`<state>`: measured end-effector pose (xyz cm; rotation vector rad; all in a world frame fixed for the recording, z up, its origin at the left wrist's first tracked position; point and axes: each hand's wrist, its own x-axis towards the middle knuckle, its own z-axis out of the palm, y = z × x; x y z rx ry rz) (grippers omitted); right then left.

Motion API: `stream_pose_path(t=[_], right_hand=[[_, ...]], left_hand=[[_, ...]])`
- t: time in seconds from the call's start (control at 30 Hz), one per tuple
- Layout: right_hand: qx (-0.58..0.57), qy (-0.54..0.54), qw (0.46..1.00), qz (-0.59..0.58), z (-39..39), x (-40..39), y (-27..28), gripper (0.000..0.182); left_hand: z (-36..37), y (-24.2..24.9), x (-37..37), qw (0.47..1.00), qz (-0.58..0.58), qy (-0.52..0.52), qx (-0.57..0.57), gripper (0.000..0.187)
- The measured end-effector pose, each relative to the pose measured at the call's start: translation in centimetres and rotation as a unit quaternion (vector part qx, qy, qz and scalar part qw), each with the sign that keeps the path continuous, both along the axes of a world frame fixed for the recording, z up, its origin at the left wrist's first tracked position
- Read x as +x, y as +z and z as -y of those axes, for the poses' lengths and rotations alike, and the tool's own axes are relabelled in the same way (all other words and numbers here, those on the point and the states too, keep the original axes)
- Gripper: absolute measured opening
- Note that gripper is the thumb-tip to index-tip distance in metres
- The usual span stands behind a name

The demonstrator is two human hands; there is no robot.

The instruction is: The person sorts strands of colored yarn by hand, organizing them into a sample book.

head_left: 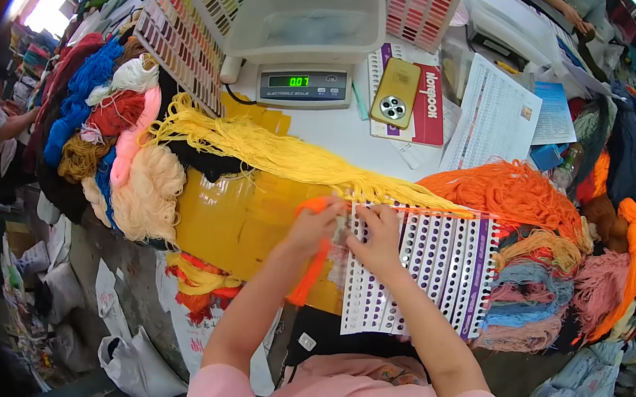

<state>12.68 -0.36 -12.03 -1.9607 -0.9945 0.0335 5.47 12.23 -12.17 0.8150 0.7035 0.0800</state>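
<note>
My left hand [316, 228] is closed around a hank of orange yarn [309, 276], whose loose end hangs below the fingers. Close beside it, my right hand [377, 243] lies over the left edge of a white punched card [422, 281] with rows of holes. Its fingers are bent toward the left hand, and what they pinch is hidden. Between the hands is a small pale, blurred thing [341, 229]. An orange strand runs along the card's top edge toward a pile of orange yarn [514, 196]. Yellow yarn [284, 151] stretches across just beyond both hands.
An electronic scale [305, 87] reading 0.07 carries a clear plastic tub [306, 25]. Color sample boards [184, 34] stand behind. A phone [395, 90] lies on notebooks [432, 106], near a printed sheet [491, 120]. Colored yarn hanks [133, 130] flank the table; another person [0, 127] is far left.
</note>
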Motion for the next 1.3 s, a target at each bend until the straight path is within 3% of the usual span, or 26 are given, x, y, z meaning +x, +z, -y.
stream_pose_path(t=[0.1,0.17,0.2,0.3,0.33,0.43,0.53,0.63,0.7,0.77,0.9,1.0,1.2,1.3], right_hand=[[0.037,-0.004,0.999,-0.033,0.1,0.2,-0.8,0.019],[0.053,0.014,0.992,-0.116,0.1,0.4,-0.8,0.015],[0.073,0.012,0.993,-0.090,0.2,0.6,-0.4,0.011],[0.145,-0.024,0.952,-0.270,0.1,0.4,-1.4,0.010],[0.134,-0.019,0.950,-0.283,0.6,0.5,-1.6,0.010],[0.137,-0.033,0.960,-0.241,0.4,0.5,-1.7,0.011],[0.032,-0.012,0.982,-0.188,-0.1,0.2,-1.8,0.017],[-0.064,-0.049,0.995,0.060,-0.9,-0.8,0.1,0.027],[-0.083,-0.048,0.995,0.035,-1.2,-0.8,-0.5,0.032],[-0.098,-0.042,0.994,0.033,-1.2,-0.6,-0.6,0.032],[-0.025,-0.017,0.986,-0.162,-0.3,0.4,-0.4,0.035],[0.012,-0.017,0.949,-0.314,0.3,0.6,1.0,0.032],[0.047,-0.005,0.952,-0.303,0.4,0.7,-0.1,0.032],[0.043,-0.004,0.955,-0.293,0.5,0.7,-0.3,0.032]], left_hand=[[-1.8,1.3,-3.0,0.957,0.125,0.008,-0.261,0.014],[-1.6,2.4,-3.0,0.961,0.116,0.003,-0.252,0.017],[-1.6,2.8,-2.8,0.962,0.114,0.002,-0.246,0.019],[-1.5,0.9,-1.2,0.958,0.138,-0.037,-0.248,0.020],[-1.4,0.4,-1.1,0.966,0.117,-0.014,-0.229,0.020],[-1.0,1.2,-1.1,0.983,0.079,0.024,-0.166,0.019],[-0.6,2.4,-2.6,0.994,0.073,0.009,-0.084,0.019],[0.7,4.2,-2.8,0.999,0.030,0.014,0.023,0.017],[1.5,4.7,-2.6,0.994,-0.009,0.032,0.108,0.016],[1.4,4.3,-2.6,0.990,-0.028,0.102,0.092,0.016],[1.0,2.5,-2.8,0.985,-0.005,0.171,0.007,0.015],[1.3,1.9,-2.3,0.994,-0.018,0.100,-0.045,0.014],[2.1,2.2,-0.7,0.992,-0.092,0.081,0.000,0.013],[2.5,1.9,-0.4,0.996,-0.047,0.074,-0.022,0.015]])
